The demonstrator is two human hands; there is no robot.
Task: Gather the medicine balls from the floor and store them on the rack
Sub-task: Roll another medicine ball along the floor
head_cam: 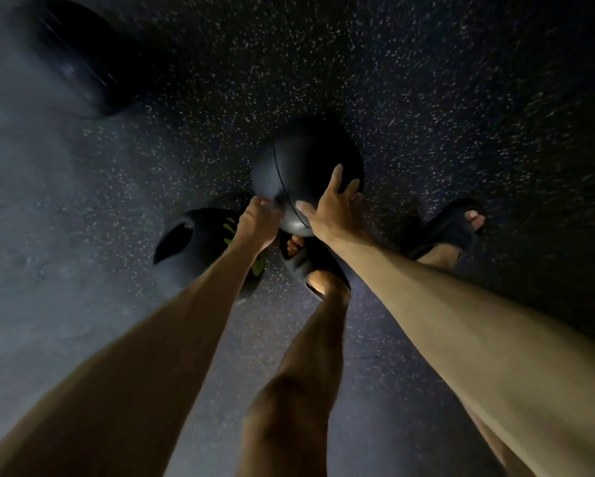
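A black medicine ball (pixel 303 160) with a thin seam sits low over the speckled floor in the middle of the view. My right hand (pixel 327 208) lies flat on its right side with the fingers spread. My left hand (pixel 259 218) is curled against the ball's lower left side; how it grips is blurred. A second black medicine ball (pixel 199 242) with green markings lies on the floor just left of my left wrist. A third dark ball (pixel 79 56) lies blurred at the top left.
Dark rubber floor (pixel 426 98) with pale flecks fills the view. My feet in black slides stand below the ball, one (pixel 309 266) right under it and one (pixel 454 232) to the right. The rack is not in sight.
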